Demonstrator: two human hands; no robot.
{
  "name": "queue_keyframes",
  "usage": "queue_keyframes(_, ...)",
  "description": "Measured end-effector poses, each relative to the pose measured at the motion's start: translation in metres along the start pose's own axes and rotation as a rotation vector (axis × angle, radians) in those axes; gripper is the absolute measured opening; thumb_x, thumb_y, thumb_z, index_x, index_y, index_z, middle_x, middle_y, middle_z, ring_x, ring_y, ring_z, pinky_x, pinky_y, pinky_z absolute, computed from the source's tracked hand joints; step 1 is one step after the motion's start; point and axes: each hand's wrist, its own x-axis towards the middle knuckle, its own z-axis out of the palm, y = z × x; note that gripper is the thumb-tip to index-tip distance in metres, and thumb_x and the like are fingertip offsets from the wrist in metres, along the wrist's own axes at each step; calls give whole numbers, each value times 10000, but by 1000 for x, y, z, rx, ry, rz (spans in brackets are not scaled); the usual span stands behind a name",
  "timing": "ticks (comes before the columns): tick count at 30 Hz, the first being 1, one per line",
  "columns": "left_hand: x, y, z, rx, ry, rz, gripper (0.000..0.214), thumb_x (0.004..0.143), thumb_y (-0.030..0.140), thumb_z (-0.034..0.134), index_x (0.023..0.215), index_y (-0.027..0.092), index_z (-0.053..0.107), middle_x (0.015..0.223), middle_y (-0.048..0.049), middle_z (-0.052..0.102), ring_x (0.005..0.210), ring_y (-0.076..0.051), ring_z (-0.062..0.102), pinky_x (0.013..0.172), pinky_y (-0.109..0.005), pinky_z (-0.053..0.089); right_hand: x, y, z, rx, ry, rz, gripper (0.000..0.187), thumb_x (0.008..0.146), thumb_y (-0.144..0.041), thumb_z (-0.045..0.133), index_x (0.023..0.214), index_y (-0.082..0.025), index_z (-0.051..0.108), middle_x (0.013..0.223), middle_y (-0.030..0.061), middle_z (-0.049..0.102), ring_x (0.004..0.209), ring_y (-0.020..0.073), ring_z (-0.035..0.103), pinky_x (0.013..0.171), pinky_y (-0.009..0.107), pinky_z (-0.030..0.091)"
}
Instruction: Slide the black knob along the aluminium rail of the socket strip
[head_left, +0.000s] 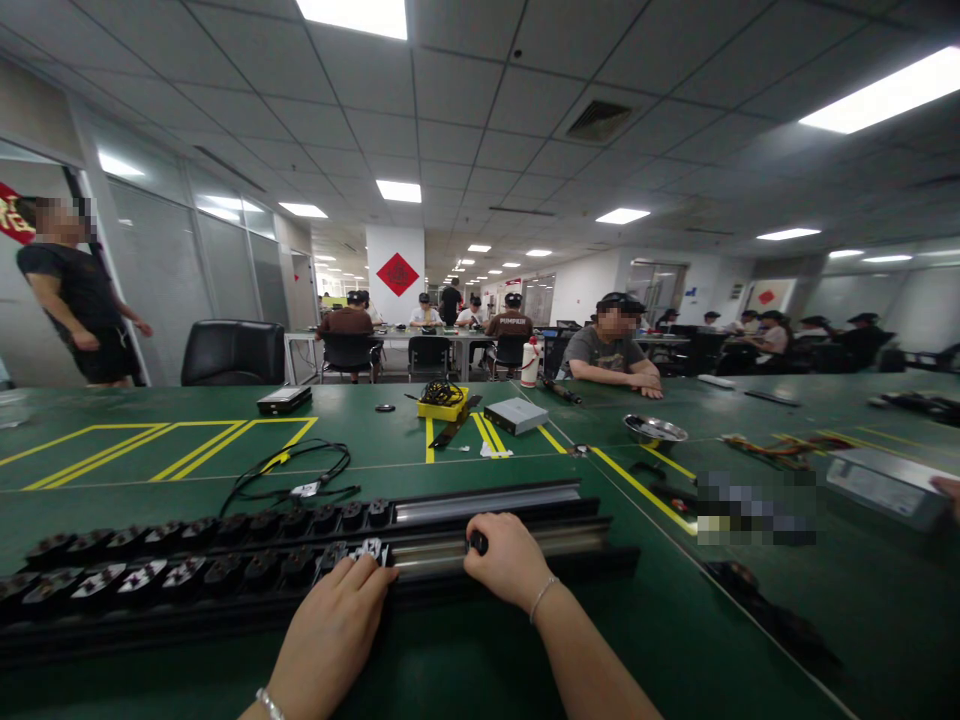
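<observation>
Two long black rails lie side by side on the green table, both partly filled with a row of black plug pieces with upright metal pins. On the near rail (431,556), my left hand (334,615) has its fingers bent together over the last plug piece (369,549) of the row. To the right, my right hand (510,560) pinches a small black round piece (476,543) above the rail's bare channel. The fingers partly hide that piece, so its exact kind is unclear. Behind is the far rail (487,508), its right part showing a bare metal channel.
A black cable (300,470) lies behind the rails. Farther back are a yellow box (442,402) with coiled cable, a grey metal box (515,414) and a metal bowl (655,429). At right, another person's hand (946,487) is beside a silver box (885,482). A person sits across the table.
</observation>
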Motion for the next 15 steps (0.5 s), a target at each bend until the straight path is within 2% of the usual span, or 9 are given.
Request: queue_keyframes(15, 0, 0, -1, 10, -2, -5, 270, 830, 139, 394, 1010, 239, 570, 870, -21, 568, 781, -163, 526, 762, -333, 435, -1, 2, 1, 43, 22, 9, 144, 643, -224, 513, 761, -215, 593, 799, 2, 610, 800, 148, 486, 738, 232, 324)
